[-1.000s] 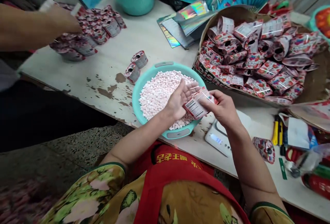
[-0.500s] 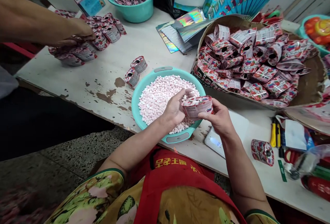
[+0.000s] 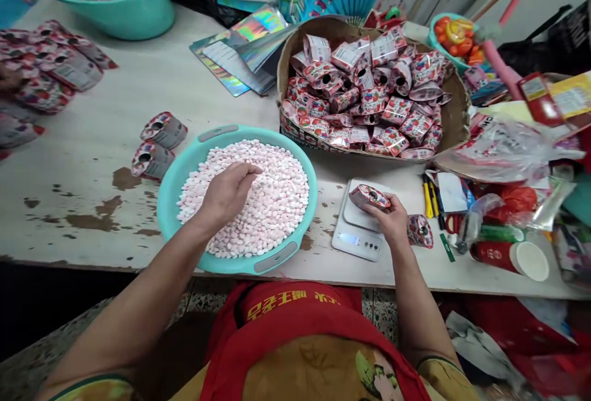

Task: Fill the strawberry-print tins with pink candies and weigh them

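The right hand's grip is clamped on a small red and pink shiny plastic packet with a round hole on top. The right hand holds it by one end, over the flat white scale. I can't tell if the packet touches the scale. The left hand is over the small pale pink and white sweets in the round teal plastic bowl. Its fingers bend close to the thumb, but I can't tell if they pinch any sweets.

The step looks like handling sweets with one hand and a packet with the other. From this pose, a good move calls for a light hold, so the packet does not squash, and its hole facing up.

A thin strip of white tabletop shows between the bowl and the scale. Both sit near the front edge, so a bump toward the body could be bad. Behind the bowl, the brown cardboard box makes a wall. Another red packet lies just beside the right wrist, so there is little room that way. Left of the bowl there is more room, past two standing packets.
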